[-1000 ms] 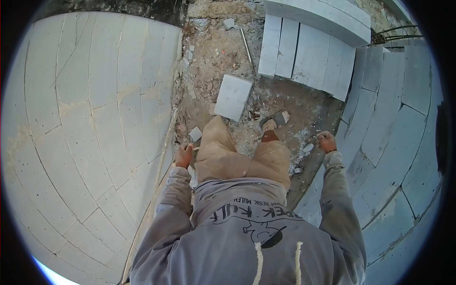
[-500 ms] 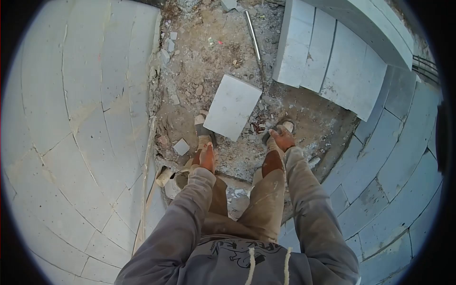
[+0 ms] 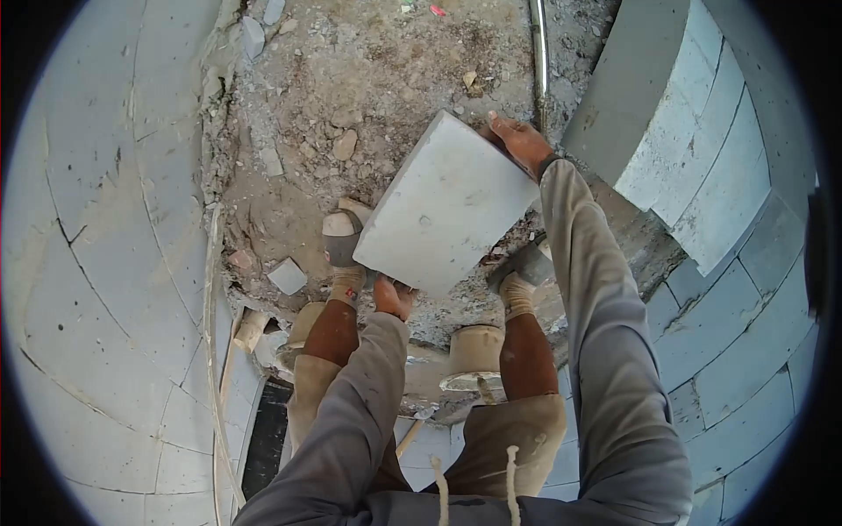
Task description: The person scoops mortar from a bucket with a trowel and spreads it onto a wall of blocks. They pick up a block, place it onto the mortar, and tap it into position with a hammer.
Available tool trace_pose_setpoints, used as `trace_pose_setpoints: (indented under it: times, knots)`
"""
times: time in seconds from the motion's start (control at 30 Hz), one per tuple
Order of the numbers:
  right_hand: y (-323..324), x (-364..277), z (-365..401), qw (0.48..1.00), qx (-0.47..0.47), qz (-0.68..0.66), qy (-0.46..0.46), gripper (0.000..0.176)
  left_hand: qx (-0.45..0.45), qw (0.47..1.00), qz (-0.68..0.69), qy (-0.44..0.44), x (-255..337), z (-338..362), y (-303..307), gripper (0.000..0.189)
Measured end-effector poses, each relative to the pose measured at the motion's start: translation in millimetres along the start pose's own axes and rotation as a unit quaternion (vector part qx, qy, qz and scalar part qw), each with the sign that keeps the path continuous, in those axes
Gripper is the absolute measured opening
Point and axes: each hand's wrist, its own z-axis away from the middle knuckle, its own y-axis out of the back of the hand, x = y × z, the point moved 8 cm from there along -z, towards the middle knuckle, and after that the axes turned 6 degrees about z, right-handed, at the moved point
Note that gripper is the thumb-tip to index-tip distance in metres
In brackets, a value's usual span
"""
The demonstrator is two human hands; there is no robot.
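A pale lightweight concrete block lies slanted between my two feet, its broad face toward me. My left hand is at its near edge, the fingers curled in under the block and partly hidden by it. At the far right edge, my right hand grips the block's side, with fingertips out of sight behind the edge. My left shoe stands close beside the block's left corner, and my right shoe is just off its lower right side.
Block walls rise on the left and right. More pale blocks are stacked at the upper right, beside a metal pipe on the rubble-strewn ground. An upturned bucket sits between my legs, and a small block fragment lies left.
My view has come down closer to the ground. Both hands have moved from near my shins onto the block, the left at its near edge, the right at its far side.
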Motion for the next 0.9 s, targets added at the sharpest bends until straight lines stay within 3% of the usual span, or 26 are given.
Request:
trace_pose_setpoints:
  times: [0.03, 0.07, 0.1, 0.2, 0.27, 0.33, 0.37, 0.43, 0.47, 0.5, 0.53, 0.57, 0.63, 0.7, 0.8, 0.83, 0.9]
  knots:
    - [-1, 14, -11, 0.999, -0.022, -0.042, 0.010, 0.066, -0.138, 0.976, -0.111, -0.130, 16, -9, -19, 0.056]
    - [2, 18, -8, 0.999, -0.012, -0.041, 0.004, 0.066, -0.273, 0.903, -0.214, -0.255, 22, -4, -43, 0.051]
    - [-1, 10, -2, 0.999, -0.004, -0.006, 0.031, 0.069, -0.236, 0.958, 0.143, -0.078, 12, 2, -53, 0.050]
    - [-8, -7, 7, 0.991, 0.041, 0.122, 0.043, 0.080, -0.244, 0.955, 0.131, -0.109, 12, 18, -67, 0.052]
    - [-17, -17, 22, 0.986, 0.009, 0.160, 0.035, 0.091, -0.216, 0.964, 0.083, -0.129, 23, 14, -54, 0.054]
    - [-21, -26, 46, 0.986, 0.000, 0.167, -0.014, 0.088, -0.210, 0.915, -0.216, -0.268, 50, 34, -43, 0.049]
    - [-21, -23, 62, 0.983, -0.021, 0.174, -0.061, 0.086, -0.217, 0.912, -0.223, -0.268, 63, 31, -17, 0.049]
    - [-36, -15, 88, 0.985, -0.144, -0.004, -0.098, 0.080, -0.317, 0.776, -0.382, -0.390, 95, 40, -2, 0.057]
    - [-38, -3, 91, 0.988, -0.110, -0.032, -0.102, 0.075, -0.331, 0.763, -0.387, -0.398, 99, 84, -31, 0.057]
    - [-45, 14, 93, 0.989, -0.077, -0.063, -0.106, 0.070, -0.289, 0.892, -0.259, -0.233, 91, 141, -54, 0.059]
    - [-52, 25, 103, 0.985, -0.079, -0.116, -0.103, 0.067, -0.226, 0.965, -0.121, -0.048, 71, 178, -62, 0.061]
    - [-58, 37, 117, 0.977, -0.082, -0.169, -0.101, 0.064, -0.237, 0.961, -0.135, -0.052, 76, 187, -65, 0.061]
    - [-56, 70, 155, 0.980, -0.040, -0.146, -0.131, 0.062, -0.235, 0.947, -0.220, 0.002, 75, 203, -57, 0.063]
    - [-50, 102, 195, 0.978, 0.032, -0.194, -0.073, 0.062, -0.235, 0.923, -0.303, -0.017, 69, 240, -83, 0.064]
    - [-31, 121, 297, 0.948, 0.003, -0.313, -0.055, 0.061, -0.177, 0.866, -0.465, -0.053, 50, 307, -114, 0.072]
    - [-63, 175, 287, 0.881, -0.041, -0.464, -0.086, 0.062, -0.163, 0.844, -0.507, -0.064, 39, 332, -129, 0.074]
    - [-3, 100, 410, 0.750, -0.041, -0.658, -0.060, 0.065, -0.151, 0.795, -0.577, -0.109, 16, 375, -158, 0.078]
